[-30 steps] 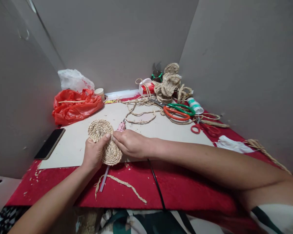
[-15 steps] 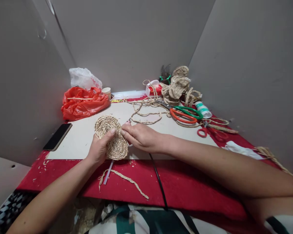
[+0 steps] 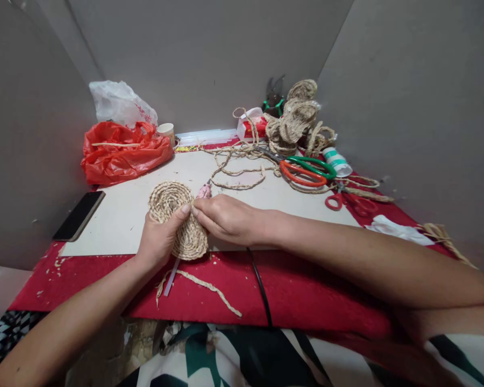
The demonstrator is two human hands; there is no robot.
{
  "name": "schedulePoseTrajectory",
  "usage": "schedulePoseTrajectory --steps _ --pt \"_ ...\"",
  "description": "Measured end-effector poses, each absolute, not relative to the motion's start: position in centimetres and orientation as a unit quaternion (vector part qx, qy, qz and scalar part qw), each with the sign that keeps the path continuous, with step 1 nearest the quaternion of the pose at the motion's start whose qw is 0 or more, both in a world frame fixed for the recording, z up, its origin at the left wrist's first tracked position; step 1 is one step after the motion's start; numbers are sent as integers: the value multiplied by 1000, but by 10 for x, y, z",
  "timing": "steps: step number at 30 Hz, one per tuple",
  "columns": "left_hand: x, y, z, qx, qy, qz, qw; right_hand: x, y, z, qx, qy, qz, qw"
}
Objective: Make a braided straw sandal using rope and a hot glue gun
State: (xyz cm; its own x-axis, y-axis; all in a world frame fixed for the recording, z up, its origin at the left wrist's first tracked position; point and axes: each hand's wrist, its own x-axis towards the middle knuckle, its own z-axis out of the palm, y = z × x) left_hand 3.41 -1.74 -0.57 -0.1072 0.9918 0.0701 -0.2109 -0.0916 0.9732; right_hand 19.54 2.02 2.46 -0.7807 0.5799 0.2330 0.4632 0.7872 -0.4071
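My left hand (image 3: 158,242) grips a coiled mat of braided straw (image 3: 177,215), thumb pressed on its top face. A loose tail of braid (image 3: 204,285) trails from the mat across the red cloth. My right hand (image 3: 226,217) is closed against the mat's right edge, holding a pink glue gun (image 3: 204,191) whose tip shows just beyond the fingers. A clear glue stick (image 3: 170,279) pokes out below the mat, and a black cord (image 3: 262,293) runs from under my right wrist toward me.
A pale board (image 3: 133,209) lies on the red cloth. At the left are a black phone (image 3: 78,216), a red plastic bag (image 3: 121,153) and a white bag (image 3: 119,102). Straw rope bundles (image 3: 294,121), green-and-orange scissors (image 3: 304,172), red scissors (image 3: 344,201) and a tape roll (image 3: 336,161) lie at the back right.
Both hands stay on the mat with the same grip. The view shifted a little; the hands and mat sit slightly higher and more to the left than half a second ago.
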Motion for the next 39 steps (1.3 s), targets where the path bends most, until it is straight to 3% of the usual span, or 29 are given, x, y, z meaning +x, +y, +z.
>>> schedulePoseTrajectory --steps 8,15,20,30,39 --pt "30 -4 2 406 423 635 504 190 27 32 -305 -886 237 258" --pt "26 -5 8 374 401 651 526 191 16 28 -336 -905 152 212" --pt "21 -3 5 426 382 613 544 190 21 23 -325 -896 168 252" --pt "24 -15 0 468 453 588 480 195 8 28 -341 -934 46 96" --pt "27 -22 0 482 465 578 466 192 2 25 -326 -938 54 104"
